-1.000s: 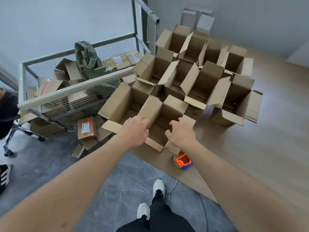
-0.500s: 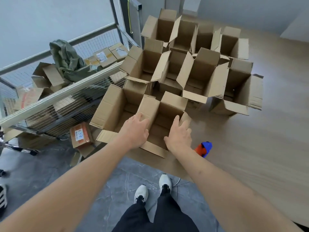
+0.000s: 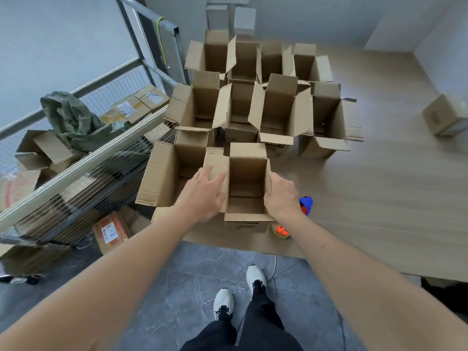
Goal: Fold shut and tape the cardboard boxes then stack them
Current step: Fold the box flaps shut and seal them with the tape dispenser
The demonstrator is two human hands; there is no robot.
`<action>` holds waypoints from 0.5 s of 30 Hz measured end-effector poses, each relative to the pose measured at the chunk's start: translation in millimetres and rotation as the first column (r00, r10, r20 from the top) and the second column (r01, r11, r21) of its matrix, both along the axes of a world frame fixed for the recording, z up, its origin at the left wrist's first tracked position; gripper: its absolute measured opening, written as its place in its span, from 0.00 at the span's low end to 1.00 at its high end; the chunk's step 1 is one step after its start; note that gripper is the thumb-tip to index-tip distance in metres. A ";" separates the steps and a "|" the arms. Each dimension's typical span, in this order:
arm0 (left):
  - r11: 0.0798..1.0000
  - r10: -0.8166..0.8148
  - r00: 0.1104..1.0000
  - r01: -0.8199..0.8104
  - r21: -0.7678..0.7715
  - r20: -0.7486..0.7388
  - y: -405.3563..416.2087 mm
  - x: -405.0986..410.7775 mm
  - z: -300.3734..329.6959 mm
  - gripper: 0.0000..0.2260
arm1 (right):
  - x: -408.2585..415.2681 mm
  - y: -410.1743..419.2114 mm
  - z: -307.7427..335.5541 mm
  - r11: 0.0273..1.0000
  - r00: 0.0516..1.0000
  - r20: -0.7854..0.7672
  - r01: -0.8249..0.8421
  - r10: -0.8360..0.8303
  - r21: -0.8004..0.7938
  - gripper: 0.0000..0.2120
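Both hands were placed on the nearest open box [image 3: 247,188]: left hand [image 3: 203,192] laid flat, fingers straight, against its left flap; right hand [image 3: 281,196] curled over its right wall. That box was set at the near edge of a low wood-grain platform [image 3: 379,198], in front of further open boxes [image 3: 276,110]. Grey marble-patterned floor [image 3: 177,287] was seen below, grey walls [image 3: 63,39] behind. A wire cage cart [image 3: 83,163] was noted at left, a tape dispenser [image 3: 305,207] just beside the right wrist.
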State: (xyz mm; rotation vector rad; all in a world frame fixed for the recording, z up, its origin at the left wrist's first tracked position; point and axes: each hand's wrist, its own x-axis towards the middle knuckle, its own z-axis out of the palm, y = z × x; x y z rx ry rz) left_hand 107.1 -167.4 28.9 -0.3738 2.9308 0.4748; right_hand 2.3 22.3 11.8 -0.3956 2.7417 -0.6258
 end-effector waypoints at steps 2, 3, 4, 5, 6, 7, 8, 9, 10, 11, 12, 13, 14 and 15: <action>1.000 -0.011 1.000 0.011 -0.002 -0.008 -0.8 -0.7 5.7 0.25 | 4.6 9.4 8.5 1.000 1.000 -0.010 -0.021 0.021 -0.019 0.27; 1.000 -0.014 1.000 0.014 -0.002 -0.010 -0.9 -1.0 8.2 0.25 | 6.8 14.0 12.1 0.999 1.000 -0.016 -0.026 0.025 -0.025 0.26; 1.000 -0.019 1.000 0.019 -0.002 -0.012 -0.7 -1.5 10.3 0.25 | 9.4 18.8 15.4 0.999 1.000 -0.019 -0.025 0.024 -0.030 0.25; 1.000 -0.025 1.000 0.025 -0.002 -0.014 0.2 -2.1 12.5 0.25 | 11.4 23.2 18.3 0.999 1.000 -0.018 -0.018 0.018 -0.034 0.24; 0.999 -0.033 0.999 0.033 -0.002 -0.014 2.1 -2.7 14.9 0.25 | 13.4 28.5 21.0 0.999 1.000 -0.016 -0.008 0.007 -0.035 0.24; 0.999 -0.042 0.999 0.042 -0.001 -0.011 5.1 -3.3 17.5 0.24 | 14.8 33.7 23.7 0.999 1.000 -0.013 0.004 -0.004 -0.035 0.25; 0.999 -0.053 0.999 0.053 -0.001 -0.004 9.0 -4.2 20.0 0.24 | 16.6 39.4 26.7 0.999 1.000 -0.011 0.015 -0.016 -0.031 0.25; 0.998 -0.065 0.998 0.065 -0.003 0.003 13.6 -5.1 22.8 0.24 | 18.3 45.7 29.9 0.999 1.000 -0.010 0.025 -0.025 -0.026 0.25; 0.997 -0.076 0.997 0.076 -0.003 0.009 19.0 -6.4 25.6 0.24 | 19.7 52.5 33.2 0.999 0.999 -0.007 0.033 -0.033 -0.022 0.25; 0.996 -0.087 0.996 0.087 -0.004 0.012 24.9 -7.7 28.4 0.24 | 20.9 59.9 36.2 0.999 0.999 -0.005 0.039 -0.039 -0.022 0.25; 0.995 -0.098 0.995 0.098 -0.003 0.013 31.4 -9.4 30.8 0.25 | 21.9 68.1 39.5 0.999 0.999 -0.004 0.045 -0.045 -0.024 0.25; 0.994 -0.110 0.994 0.110 0.000 0.012 38.1 -11.2 32.9 0.24 | 22.7 76.8 42.6 0.998 0.999 -0.008 0.052 -0.052 -0.028 0.25; 0.992 -0.125 0.992 0.125 0.004 0.009 45.1 -13.7 34.7 0.24 | 23.3 86.4 45.6 0.997 0.998 -0.016 0.062 -0.063 -0.035 0.26; 0.990 -0.140 0.990 0.139 0.010 0.003 52.5 -16.5 36.5 0.23 | 23.0 96.5 48.4 0.996 0.997 -0.025 0.073 -0.074 -0.047 0.27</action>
